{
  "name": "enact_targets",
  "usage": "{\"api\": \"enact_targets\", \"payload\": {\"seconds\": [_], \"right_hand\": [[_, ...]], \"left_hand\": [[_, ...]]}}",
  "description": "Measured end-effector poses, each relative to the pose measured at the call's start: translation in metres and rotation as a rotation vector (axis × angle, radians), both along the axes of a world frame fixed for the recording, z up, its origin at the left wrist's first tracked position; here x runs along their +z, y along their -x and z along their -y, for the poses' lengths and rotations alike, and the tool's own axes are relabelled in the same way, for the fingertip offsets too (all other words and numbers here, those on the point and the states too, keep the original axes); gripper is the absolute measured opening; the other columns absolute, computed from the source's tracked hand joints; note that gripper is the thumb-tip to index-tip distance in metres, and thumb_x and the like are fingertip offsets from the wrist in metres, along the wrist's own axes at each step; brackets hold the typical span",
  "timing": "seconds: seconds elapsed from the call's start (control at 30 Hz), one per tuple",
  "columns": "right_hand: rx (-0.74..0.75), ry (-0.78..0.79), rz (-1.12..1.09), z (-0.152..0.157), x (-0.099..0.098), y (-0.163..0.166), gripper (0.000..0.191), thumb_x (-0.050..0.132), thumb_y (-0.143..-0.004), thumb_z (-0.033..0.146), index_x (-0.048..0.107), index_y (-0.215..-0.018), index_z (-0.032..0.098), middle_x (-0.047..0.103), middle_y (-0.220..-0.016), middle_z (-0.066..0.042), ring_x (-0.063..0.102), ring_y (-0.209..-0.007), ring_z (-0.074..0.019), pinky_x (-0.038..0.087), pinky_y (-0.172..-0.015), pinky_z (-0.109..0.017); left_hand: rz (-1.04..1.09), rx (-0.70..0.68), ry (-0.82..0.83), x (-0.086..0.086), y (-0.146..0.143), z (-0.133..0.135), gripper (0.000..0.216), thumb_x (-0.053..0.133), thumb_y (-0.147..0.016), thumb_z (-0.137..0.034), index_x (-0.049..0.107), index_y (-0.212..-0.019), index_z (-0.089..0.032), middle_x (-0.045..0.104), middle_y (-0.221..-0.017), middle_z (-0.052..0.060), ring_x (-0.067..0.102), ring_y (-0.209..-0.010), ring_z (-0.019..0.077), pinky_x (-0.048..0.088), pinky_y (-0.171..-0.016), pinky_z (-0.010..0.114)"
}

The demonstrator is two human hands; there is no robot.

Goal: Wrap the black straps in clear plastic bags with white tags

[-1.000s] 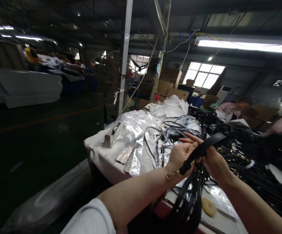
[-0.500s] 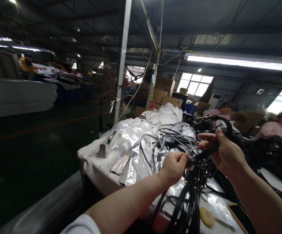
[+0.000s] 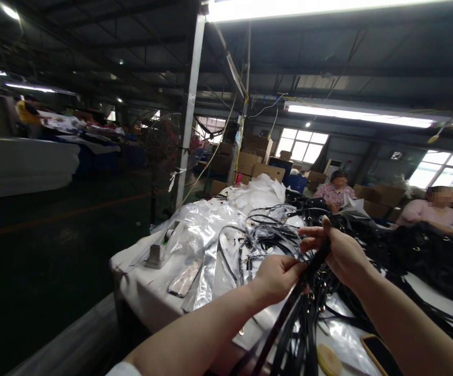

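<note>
A wide black strap (image 3: 281, 318) runs through both my hands above the table and slants down toward the front edge. My left hand (image 3: 279, 277) is closed on it, thumb against the fingers. Farther up, my right hand (image 3: 344, 253) holds the same strap between thumb and palm, with its other fingers stretched to the left. Below hangs a bundle of narrow black straps (image 3: 310, 329) with small gold-coloured metal fittings. Behind my hands lie looped black straps (image 3: 267, 224) in clear plastic.
Clear plastic bags (image 3: 198, 219), a phone (image 3: 186, 278) and a tape dispenser (image 3: 156, 254) lie on the left of the table (image 3: 143, 292). A yellow disc (image 3: 328, 360) and another phone (image 3: 381, 355) are at the front. Black bags (image 3: 438, 256) fill the right; two people sit beyond.
The raised loop of strap above my right hand has come down, and the strap now extends below my left hand. The whole view has shifted slightly.
</note>
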State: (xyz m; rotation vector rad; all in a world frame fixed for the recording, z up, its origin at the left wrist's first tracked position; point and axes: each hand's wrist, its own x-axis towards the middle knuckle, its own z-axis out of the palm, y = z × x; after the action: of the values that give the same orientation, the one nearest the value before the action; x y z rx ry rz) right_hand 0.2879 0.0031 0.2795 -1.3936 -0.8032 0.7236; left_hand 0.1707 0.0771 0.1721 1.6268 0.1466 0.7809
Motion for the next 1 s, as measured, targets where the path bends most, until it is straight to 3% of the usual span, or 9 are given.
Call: {"api": "enact_targets", "payload": {"seconds": [0.07, 0.17, 0.23, 0.4, 0.63, 0.8, 0.9, 1.0], "right_hand": [[0.0, 0.009, -0.004, 0.0, 0.002, -0.001, 0.054, 0.043, -0.098, 0.048, 0.075, -0.086, 0.006, 0.073, -0.063, -0.014, 0.067, -0.06, -0.0206, 0.048, -0.065, -0.03], [0.011, 0.014, -0.004, 0.001, 0.003, -0.002, 0.055, 0.04, -0.099, 0.047, 0.075, -0.087, 0.006, 0.073, -0.063, -0.014, 0.067, -0.061, -0.0202, 0.049, -0.067, -0.03], [0.014, 0.014, 0.002, 0.002, 0.003, -0.002, 0.055, 0.039, -0.099, 0.046, 0.075, -0.085, 0.006, 0.073, -0.063, -0.014, 0.068, -0.061, -0.0203, 0.049, -0.068, -0.031], [0.004, 0.022, 0.009, 0.003, 0.002, -0.002, 0.056, 0.039, -0.099, 0.047, 0.075, -0.085, 0.007, 0.073, -0.065, -0.015, 0.069, -0.062, -0.0221, 0.051, -0.068, -0.032], [-0.006, 0.03, 0.011, 0.005, 0.005, -0.003, 0.06, 0.034, -0.101, 0.045, 0.076, -0.084, 0.006, 0.073, -0.064, -0.016, 0.07, -0.061, -0.0227, 0.053, -0.067, -0.032], [0.055, 0.028, 0.008, 0.011, 0.006, -0.002, 0.066, 0.028, -0.101, 0.048, 0.076, -0.085, 0.005, 0.076, -0.074, -0.019, 0.073, -0.073, -0.0249, 0.054, -0.078, -0.034], [0.133, -0.032, 0.009, 0.015, 0.012, -0.003, 0.071, 0.026, -0.101, 0.051, 0.076, -0.084, 0.004, 0.076, -0.087, -0.024, 0.074, -0.085, -0.028, 0.053, -0.086, -0.036], [0.109, -0.099, 0.017, 0.019, 0.024, -0.007, 0.076, 0.023, -0.1, 0.055, 0.076, -0.079, 0.005, 0.076, -0.084, -0.024, 0.075, -0.081, -0.0282, 0.055, -0.084, -0.037]], "left_hand": [[-0.035, 0.024, -0.133, 0.004, 0.003, -0.002, 0.039, 0.049, -0.092, -0.042, 0.067, -0.074, -0.013, 0.066, -0.067, 0.003, 0.059, -0.062, 0.0135, 0.043, -0.057, 0.022], [-0.078, 0.039, -0.404, 0.014, 0.012, -0.005, 0.024, 0.051, -0.087, -0.025, 0.071, -0.099, -0.016, 0.073, -0.086, 0.004, 0.066, -0.075, 0.0158, 0.048, -0.066, 0.022], [-0.127, 0.084, -0.612, 0.022, 0.019, -0.006, 0.032, 0.055, -0.082, -0.018, 0.068, -0.111, -0.02, 0.074, -0.095, 0.004, 0.068, -0.081, 0.0175, 0.05, -0.072, 0.024], [-0.263, 0.201, -1.0, 0.037, 0.027, -0.008, 0.019, 0.053, -0.089, -0.027, 0.07, -0.098, -0.023, 0.075, -0.091, 0.005, 0.069, -0.08, 0.0206, 0.05, -0.071, 0.027], [-0.262, 0.269, -1.158, 0.036, 0.018, -0.002, 0.016, 0.051, -0.092, -0.026, 0.065, -0.087, -0.021, 0.071, -0.078, 0.004, 0.066, -0.069, 0.0187, 0.048, -0.065, 0.026], [-0.218, 0.331, -1.244, 0.035, 0.01, 0.003, 0.015, 0.05, -0.092, -0.026, 0.061, -0.094, -0.014, 0.069, -0.083, 0.01, 0.066, -0.076, 0.0224, 0.052, -0.068, 0.032], [-0.145, 0.387, -1.224, 0.035, 0.004, 0.002, 0.016, 0.05, -0.093, -0.026, 0.06, -0.097, -0.014, 0.068, -0.085, 0.01, 0.066, -0.082, 0.0229, 0.053, -0.073, 0.033], [-0.077, 0.437, -1.094, 0.037, 0.0, 0.003, 0.019, 0.042, -0.096, -0.024, 0.06, -0.096, -0.016, 0.067, -0.084, 0.006, 0.065, -0.081, 0.0194, 0.054, -0.074, 0.031]]}}
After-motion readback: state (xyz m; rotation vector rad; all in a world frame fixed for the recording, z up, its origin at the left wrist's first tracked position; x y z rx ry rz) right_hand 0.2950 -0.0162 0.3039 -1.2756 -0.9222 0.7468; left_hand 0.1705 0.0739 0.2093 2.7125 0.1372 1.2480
